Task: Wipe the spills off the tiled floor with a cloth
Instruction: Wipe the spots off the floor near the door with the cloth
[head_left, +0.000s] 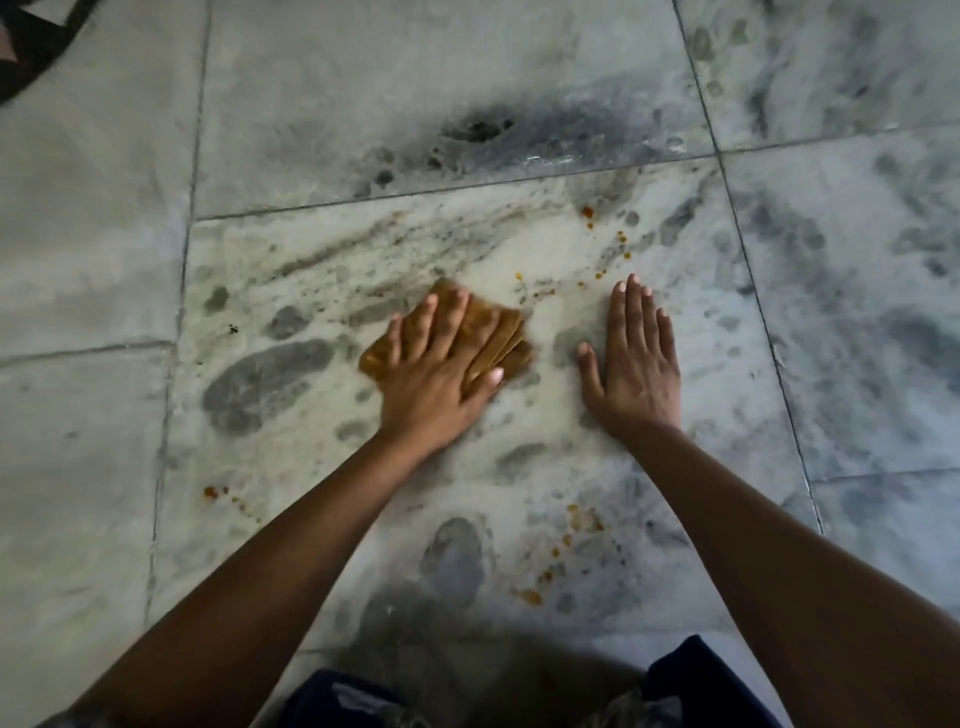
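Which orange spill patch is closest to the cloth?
The small orange drop just beyond the cloth, between both hands; other patches lie farther off.

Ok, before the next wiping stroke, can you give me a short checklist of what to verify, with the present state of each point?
1. Cloth under the left hand, flat on the floor: ok, palm and spread fingers press it down.
2. Right hand clear of the cloth: ok, it lies flat on the bare tile, apart from the cloth.
3. Orange drops beyond the right hand's fingertips removed: not ok, they are there.
4. Drops near the knees removed: not ok.
5. Small drops at the tile's left edge removed: not ok.
6. Cloth has a clean side left: cannot tell, its underside is hidden.
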